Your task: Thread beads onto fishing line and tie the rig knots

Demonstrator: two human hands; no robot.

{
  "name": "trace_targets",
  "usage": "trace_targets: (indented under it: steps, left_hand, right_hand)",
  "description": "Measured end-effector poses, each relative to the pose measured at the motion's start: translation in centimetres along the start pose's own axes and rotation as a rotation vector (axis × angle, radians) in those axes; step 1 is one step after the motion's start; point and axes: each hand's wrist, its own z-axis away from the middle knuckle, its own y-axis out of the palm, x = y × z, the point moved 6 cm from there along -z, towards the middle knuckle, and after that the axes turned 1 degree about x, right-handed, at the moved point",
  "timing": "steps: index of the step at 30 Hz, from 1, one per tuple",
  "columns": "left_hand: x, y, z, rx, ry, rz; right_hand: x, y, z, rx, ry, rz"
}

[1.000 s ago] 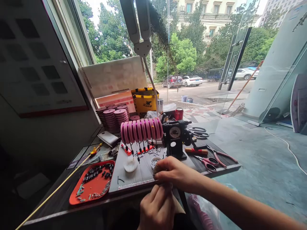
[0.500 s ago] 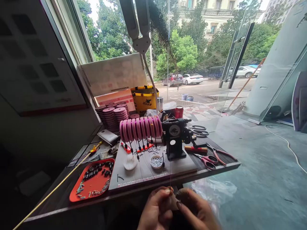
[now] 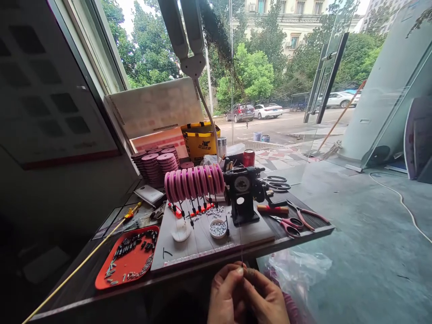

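Observation:
Below the front edge of the table, my left hand (image 3: pixel 225 292) and my right hand (image 3: pixel 265 294) meet with their fingertips pinched together. A thin line (image 3: pixel 241 245) runs down to my left fingertips, which are closed on its end. What my right fingertips pinch is too small to make out. Beyond them a row of pink spools (image 3: pixel 195 182) sits on a black winding machine (image 3: pixel 243 198). Black clips hang on threads under the spools. A small white dish (image 3: pixel 218 228) of pale beads stands on the white board (image 3: pixel 192 252).
A red tray (image 3: pixel 130 265) with small metal and black parts lies at the left, beside a yellow rod (image 3: pixel 77 267). Pink-handled scissors (image 3: pixel 293 223), pliers (image 3: pixel 308 215) and a red can (image 3: pixel 249 158) are at the right. Stacked discs (image 3: pixel 155 164) stand behind.
My right hand has moved left and closer against my left hand, its fingers drawn in at the line's end. The whole view has shifted slightly.

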Motion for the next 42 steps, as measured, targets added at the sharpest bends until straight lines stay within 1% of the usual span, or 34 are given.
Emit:
trace_targets:
  steps: [4, 8, 10, 13, 16, 19, 22, 25, 27, 30, 33, 35, 39, 42]
  left_hand:
    - [0.4, -0.5, 0.0, -0.027, -0.05, 0.058]
    - [0.7, -0.9, 0.0, -0.085, -0.083, 0.092]
    - [0.5, -0.6, 0.1, -0.073, -0.064, 0.09]
    - [0.2, 0.0, 0.3, -0.052, -0.031, 0.107]
    - [0.2, 0.2, 0.3, -0.04, -0.03, 0.129]
    - [0.5, -0.4, 0.0, -0.038, -0.067, 0.138]
    - [0.9, -1.0, -0.3, -0.037, -0.135, 0.133]
    - [1.0, -1.1, -0.3, -0.021, -0.183, 0.12]
    - [1.0, -0.9, -0.1, -0.023, -0.159, 0.117]
    - [0.7, -0.4, 0.1, -0.044, -0.056, 0.135]
    - [0.7, -0.1, 0.3, -0.064, 0.008, 0.152]
    - [0.8, -0.1, 0.2, -0.058, 0.012, 0.154]
    - [0.9, -0.2, -0.1, 0.004, -0.048, 0.115]
    - [0.9, -0.4, -0.1, -0.001, -0.086, 0.037]
  right_hand:
    - [0.5, -0.2, 0.0, 0.031, -0.047, 0.045]
    - [0.6, -0.9, 0.1, 0.015, -0.064, 0.083]
    - [0.5, -0.9, 0.1, 0.001, -0.051, 0.063]
    - [0.1, -0.5, 0.1, -0.024, 0.006, -0.021]
    - [0.2, 0.1, -0.1, -0.004, 0.02, -0.06]
    - [0.5, 0.2, -0.2, 0.046, 0.007, -0.051]
    - [0.8, -0.4, -0.3, 0.085, -0.004, -0.017]
    - [0.8, -1.0, -0.1, 0.076, 0.009, 0.006]
    - [0.6, -1.1, 0.1, 0.043, 0.016, -0.004]
    - [0.3, -0.9, 0.3, -0.016, 0.019, -0.027]
    - [0.1, -0.5, 0.2, -0.029, 0.018, -0.019]
    - [0.2, -0.2, 0.1, -0.01, 0.011, -0.005]
    - [0.4, -0.2, -0.1, 0.042, 0.018, -0.011]
    - [0.8, -0.4, -0.2, 0.118, 0.026, 0.045]
